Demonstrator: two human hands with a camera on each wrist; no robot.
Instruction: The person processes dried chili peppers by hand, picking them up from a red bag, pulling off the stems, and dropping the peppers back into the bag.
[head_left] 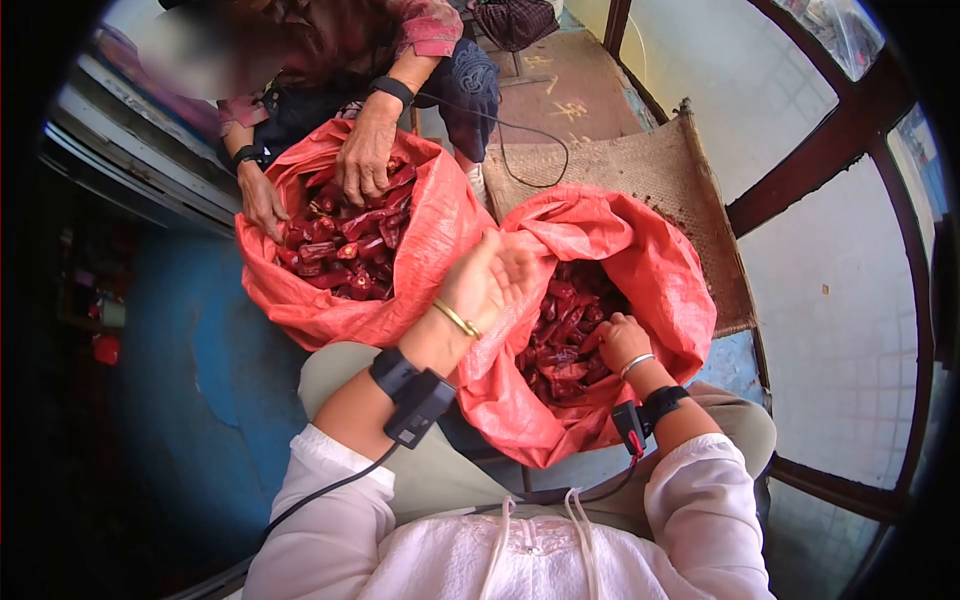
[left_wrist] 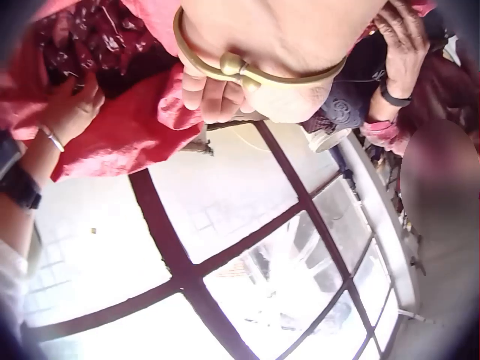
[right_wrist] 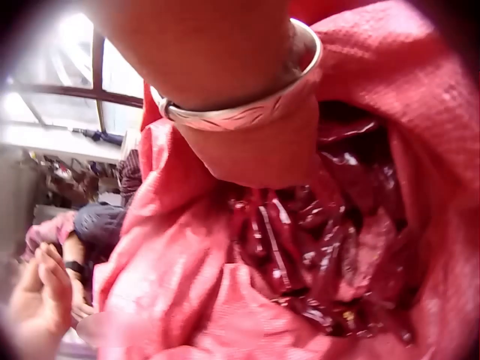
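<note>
Dried red chili peppers (head_left: 560, 335) lie heaped inside a red woven plastic sack (head_left: 665, 250) with a rolled-down rim, between the wearer's knees. My right hand (head_left: 622, 342), with a silver bracelet, reaches into this sack. Its fingers bend down at the peppers; I cannot tell whether they pinch one. In the right wrist view the wrist hides the fingers above the glossy peppers (right_wrist: 285, 247). My left hand (head_left: 495, 275), with a gold bangle, is held palm up over the sack's left rim, fingers loosely extended and holding nothing.
Opposite, another person's hands (head_left: 368, 155) work in a second red sack (head_left: 450, 215) of chili peppers. A woven mat (head_left: 640, 165) lies behind the near sack. Framed window panes (head_left: 830, 280) stand at the right. A black cable (head_left: 567, 150) loops over the mat.
</note>
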